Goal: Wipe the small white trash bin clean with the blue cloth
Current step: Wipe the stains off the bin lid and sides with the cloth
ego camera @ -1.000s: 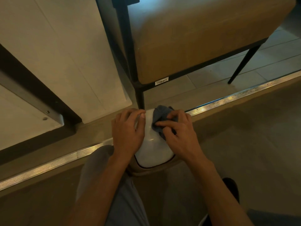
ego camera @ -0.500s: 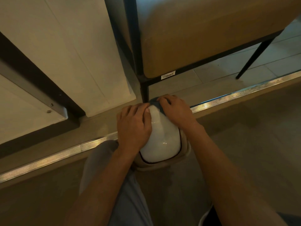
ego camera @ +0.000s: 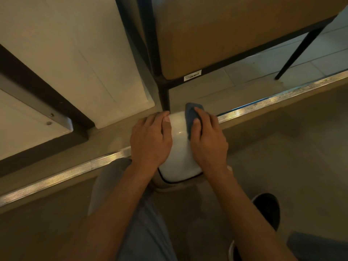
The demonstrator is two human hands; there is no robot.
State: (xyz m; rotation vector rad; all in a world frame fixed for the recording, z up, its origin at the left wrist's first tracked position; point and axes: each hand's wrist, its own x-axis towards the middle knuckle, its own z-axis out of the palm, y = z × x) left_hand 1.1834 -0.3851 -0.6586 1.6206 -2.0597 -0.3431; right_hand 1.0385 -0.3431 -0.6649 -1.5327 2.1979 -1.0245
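The bin [ego camera: 179,147] stands on the floor [ego camera: 282,166] (against a chair leg [ego camera: 165,98]). The left hand [ego camera: 150,140] cups its side, fingers together; the right hand [ego camera: 209,138] seemingly pinches the cloth [ego camera: 191,115] against it.

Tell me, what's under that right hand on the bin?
The right hand presses a blue cloth onto the white bin. Cloth shows past the fingertips and thumb; the rest, and the lid beneath, is covered.

White bin [ego camera: 179,147], blue cloth [ego camera: 191,113]
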